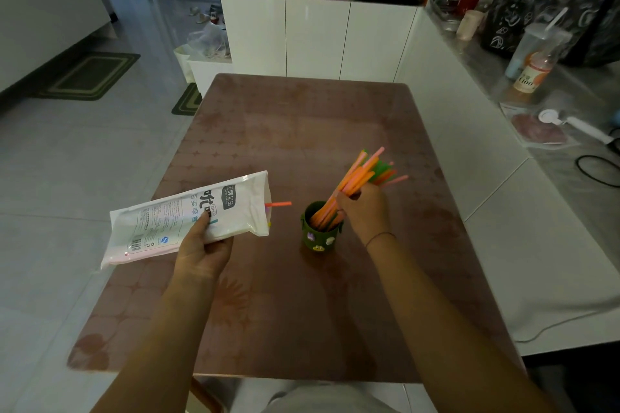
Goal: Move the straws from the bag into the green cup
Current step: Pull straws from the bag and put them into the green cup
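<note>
Straws (362, 176) in orange, pink and green fan out up and to the right from the right hand (364, 211), whose fingers curl round the bundle's middle. Their lower ends sit inside the green cup (317, 240), which stands on the desk (302, 117) just left of that hand and nearer. Further left, the left hand (203, 246) grips the white bag (167, 225) from beneath, thumb on its printed face; the bag juts past the desk's left edge. One orange straw (279, 204) pokes from the bag's open right end, pointing toward the cup.
</note>
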